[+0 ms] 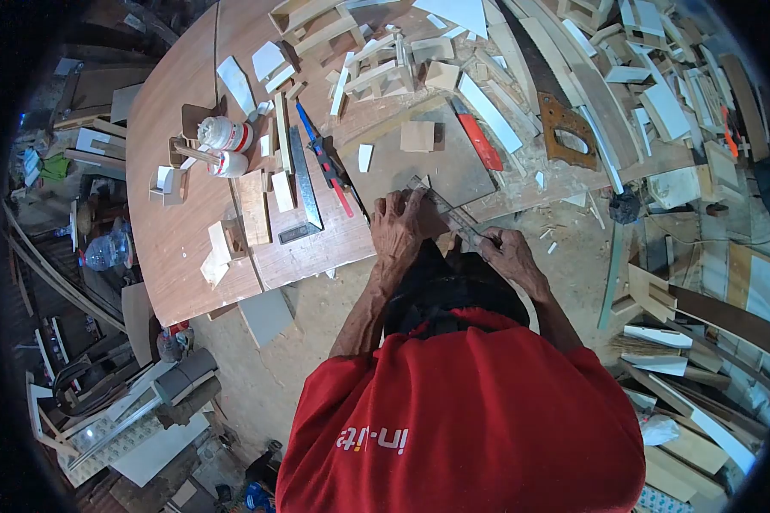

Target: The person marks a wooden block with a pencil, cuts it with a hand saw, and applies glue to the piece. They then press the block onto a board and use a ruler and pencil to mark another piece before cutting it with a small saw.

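1. Looking straight down on a person in a red shirt point(462, 419) leaning over a wide reddish-brown wooden workbench point(180, 231) littered with offcuts.
2. Left hand point(399, 224) lies flat, fingers pressed together and pointing away from the body, bearing down on a grey square board point(428, 167) at the near edge of the bench.
3. Right hand point(509, 254) is curled, fingertips pinched on the near end of a thin silver metal ruler point(445, 209); whether it also holds a pencil is too small to tell.
4. That ruler runs diagonally from the right hand up past the fingertips of the left, lying on the board's near corner.
5. Beyond the left hand, on the same board, rests a small pale wooden square block point(417, 135).
6. Off to the outer side of the left hand lie a blue-and-red handled tool point(327, 167) and a steel try square point(304, 184); farther out stand two white glue bottles with red bands point(225, 135).
7. Beyond the right hand sit a long red flat tool point(481, 141) and a brown wooden saw handle point(566, 130).
8. Judging by the pose, the step in hand is measuring or marking a line on the board.
9. The next move probably calls for the left hand to keep the board from shifting while the right holds the ruler true along its line.
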Demonstrator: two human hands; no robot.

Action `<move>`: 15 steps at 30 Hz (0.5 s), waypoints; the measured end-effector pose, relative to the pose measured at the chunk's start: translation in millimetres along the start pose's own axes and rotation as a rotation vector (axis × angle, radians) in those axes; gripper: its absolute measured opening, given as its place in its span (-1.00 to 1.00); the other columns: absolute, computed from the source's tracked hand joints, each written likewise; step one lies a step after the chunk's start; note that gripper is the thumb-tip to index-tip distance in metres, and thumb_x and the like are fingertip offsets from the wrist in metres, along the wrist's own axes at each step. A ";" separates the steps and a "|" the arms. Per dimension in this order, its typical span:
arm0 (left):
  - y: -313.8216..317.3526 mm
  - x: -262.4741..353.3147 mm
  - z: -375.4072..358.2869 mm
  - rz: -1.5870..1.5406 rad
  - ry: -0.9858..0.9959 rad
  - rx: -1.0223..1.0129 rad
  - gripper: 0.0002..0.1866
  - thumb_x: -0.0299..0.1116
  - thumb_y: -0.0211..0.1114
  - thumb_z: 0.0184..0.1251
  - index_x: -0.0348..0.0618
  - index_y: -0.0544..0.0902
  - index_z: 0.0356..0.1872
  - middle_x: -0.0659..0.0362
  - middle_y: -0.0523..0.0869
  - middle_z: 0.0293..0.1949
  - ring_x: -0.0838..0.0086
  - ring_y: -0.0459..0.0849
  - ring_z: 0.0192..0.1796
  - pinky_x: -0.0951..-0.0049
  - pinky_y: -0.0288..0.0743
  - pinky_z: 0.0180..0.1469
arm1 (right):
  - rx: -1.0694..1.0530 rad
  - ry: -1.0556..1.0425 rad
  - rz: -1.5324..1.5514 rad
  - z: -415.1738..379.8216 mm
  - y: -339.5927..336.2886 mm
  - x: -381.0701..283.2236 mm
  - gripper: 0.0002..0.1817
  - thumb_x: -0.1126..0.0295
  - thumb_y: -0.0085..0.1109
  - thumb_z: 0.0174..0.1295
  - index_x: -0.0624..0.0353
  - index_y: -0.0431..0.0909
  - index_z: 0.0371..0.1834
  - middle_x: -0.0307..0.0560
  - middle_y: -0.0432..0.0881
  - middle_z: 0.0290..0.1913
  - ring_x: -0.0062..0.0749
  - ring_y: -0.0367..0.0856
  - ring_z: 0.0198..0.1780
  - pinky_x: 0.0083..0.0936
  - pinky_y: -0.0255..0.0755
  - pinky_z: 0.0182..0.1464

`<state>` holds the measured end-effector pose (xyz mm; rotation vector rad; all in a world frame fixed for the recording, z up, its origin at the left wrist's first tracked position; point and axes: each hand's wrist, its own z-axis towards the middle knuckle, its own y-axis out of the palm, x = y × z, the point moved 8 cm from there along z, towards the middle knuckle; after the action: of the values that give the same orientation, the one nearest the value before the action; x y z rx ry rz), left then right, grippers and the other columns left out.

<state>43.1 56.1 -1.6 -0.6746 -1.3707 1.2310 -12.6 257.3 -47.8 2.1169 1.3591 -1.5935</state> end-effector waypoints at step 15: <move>2.4 -0.1 0.4 0.010 0.002 -0.040 -0.42 -0.53 0.21 0.02 0.15 0.59 0.17 0.03 0.48 -0.09 0.10 0.43 -0.05 0.16 0.42 0.00 | 0.004 0.014 0.012 0.6 0.0 0.6 -0.60 0.09 0.13 0.31 0.29 0.65 -0.26 0.12 0.64 -0.48 -0.14 0.60 -0.43 -0.28 0.45 -0.27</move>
<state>42.2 56.6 -3.9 -0.7110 -1.3955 1.2131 -13.0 257.3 -48.6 2.1388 1.3457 -1.5803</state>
